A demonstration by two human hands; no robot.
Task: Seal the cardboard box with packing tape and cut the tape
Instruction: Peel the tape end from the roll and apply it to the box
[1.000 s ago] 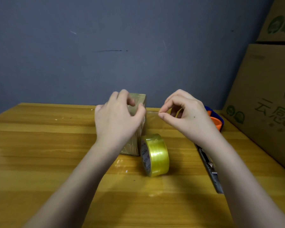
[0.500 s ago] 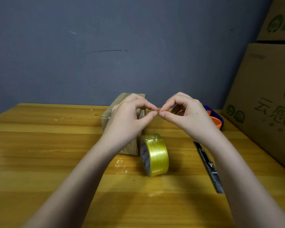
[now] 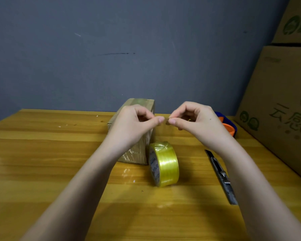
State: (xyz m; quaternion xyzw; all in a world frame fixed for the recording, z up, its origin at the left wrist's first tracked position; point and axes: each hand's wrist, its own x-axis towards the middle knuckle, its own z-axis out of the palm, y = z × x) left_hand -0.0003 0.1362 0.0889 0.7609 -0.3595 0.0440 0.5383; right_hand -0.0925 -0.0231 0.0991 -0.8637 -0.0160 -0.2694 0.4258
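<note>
Against the grey wall, on the wooden bench (image 3: 42,153), my left hand (image 3: 132,124) has left the taped brown cardboard box (image 3: 137,136) at 12 o'clock, now pinching with my right hand (image 3: 196,122) a tape scrap (image 3: 165,121), above the yellow tape roll (image 3: 164,164), suggesting sealing's done.

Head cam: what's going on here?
A person's left hand and right hand meet fingertip to fingertip above the wooden table, pinching a small scrap, apparently tape. The small taped cardboard box stands behind the left hand. The yellow packing tape roll sits on edge beside it, untouched, and the grey utility knife lies to the right.
</note>
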